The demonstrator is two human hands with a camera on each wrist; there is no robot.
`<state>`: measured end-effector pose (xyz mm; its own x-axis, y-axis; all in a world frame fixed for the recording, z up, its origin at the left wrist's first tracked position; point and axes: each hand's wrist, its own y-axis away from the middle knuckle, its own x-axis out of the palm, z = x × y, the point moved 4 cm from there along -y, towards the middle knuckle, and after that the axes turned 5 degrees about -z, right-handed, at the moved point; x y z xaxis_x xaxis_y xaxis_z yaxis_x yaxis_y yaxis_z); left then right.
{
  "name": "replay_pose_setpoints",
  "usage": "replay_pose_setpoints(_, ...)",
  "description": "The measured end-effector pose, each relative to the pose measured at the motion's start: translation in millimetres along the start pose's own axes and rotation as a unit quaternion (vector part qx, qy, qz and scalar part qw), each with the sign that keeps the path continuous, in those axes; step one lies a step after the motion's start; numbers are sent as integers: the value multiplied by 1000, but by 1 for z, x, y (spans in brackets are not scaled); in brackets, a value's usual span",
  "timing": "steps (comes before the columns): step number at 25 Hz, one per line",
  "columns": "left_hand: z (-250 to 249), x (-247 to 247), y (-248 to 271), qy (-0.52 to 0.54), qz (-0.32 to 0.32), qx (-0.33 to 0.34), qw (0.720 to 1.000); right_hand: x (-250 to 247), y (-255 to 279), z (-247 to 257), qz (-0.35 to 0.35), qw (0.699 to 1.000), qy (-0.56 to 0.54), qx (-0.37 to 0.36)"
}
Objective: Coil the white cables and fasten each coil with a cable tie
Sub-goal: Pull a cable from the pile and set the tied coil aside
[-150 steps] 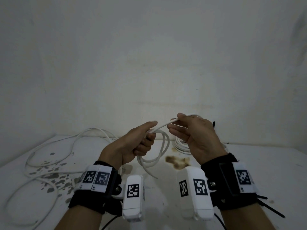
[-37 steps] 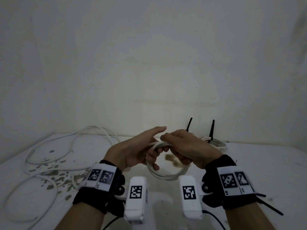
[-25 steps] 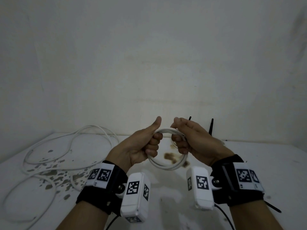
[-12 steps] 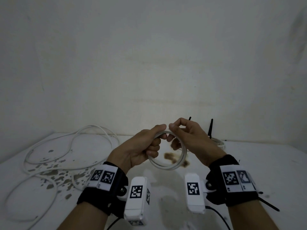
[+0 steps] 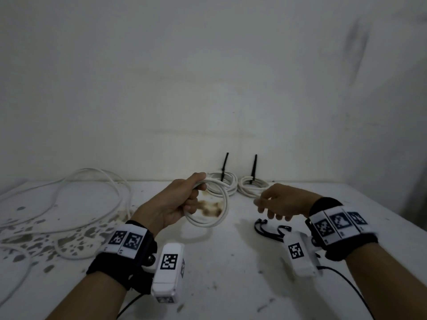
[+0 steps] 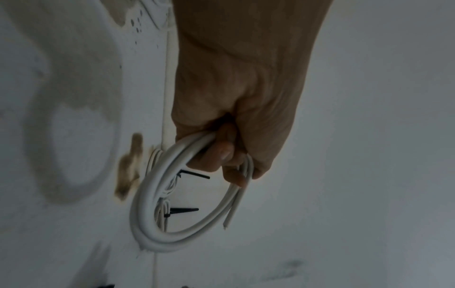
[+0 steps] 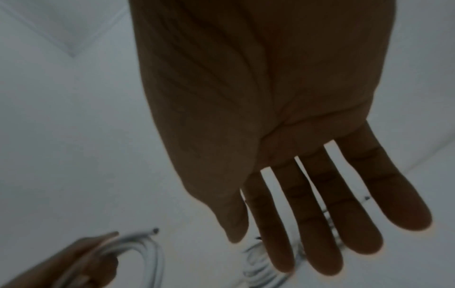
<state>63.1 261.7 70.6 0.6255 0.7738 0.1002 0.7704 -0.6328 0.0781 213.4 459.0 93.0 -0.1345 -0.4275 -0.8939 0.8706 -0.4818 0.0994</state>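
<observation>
My left hand (image 5: 182, 202) grips a small coil of white cable (image 5: 213, 218) above the table; in the left wrist view the coil (image 6: 152, 210) hangs from the curled fingers with a loose cable end beside it. My right hand (image 5: 277, 202) hovers apart to the right, fingers (image 7: 320, 224) straight and spread, holding nothing. Black cable ties (image 5: 269, 229) lie on the table just below and in front of that hand. Two tied coils (image 5: 250, 184) with upright black tie tails sit by the wall.
Loose white cable (image 5: 69, 204) sprawls over the stained left part of the white table (image 5: 231, 273). A brown stain (image 5: 210, 207) marks the middle. The wall stands close behind the coils.
My right hand has let go of the coil and moved right and down, fingers spread. The left hand keeps the coil and has dropped lower toward the table.
</observation>
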Motion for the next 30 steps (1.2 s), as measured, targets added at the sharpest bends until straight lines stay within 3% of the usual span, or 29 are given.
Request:
replay_pose_setpoints(4,11,31,-9,13,3,-13,1000,4,3,-23,4,992,121,18)
replay_pose_setpoints(9,26,58,-19,34,8,-39,999,28,-3,-31,21,987,161,16)
replay_pose_setpoints(14,35,63,-21,27,10,-57,998,37,-9,-38,-16,990,142,17)
replay_pose_setpoints(18,41,65,-20,42,17,-71,996,35,-8,-42,-1,993,111,29)
replay_pose_setpoints(21,43,68,-20,51,22,-74,996,26,-4,-46,1,998,48,34)
replay_pose_setpoints(25,41,70,-20,69,26,-69,995,7,5,-51,-54,995,-82,32)
replay_pose_setpoints(28,42,71,-19,59,25,-69,996,-3,13,-48,-149,965,-217,11)
replay_pose_setpoints(30,41,69,-19,61,22,-69,996,-6,21,-33,-166,927,-334,-33)
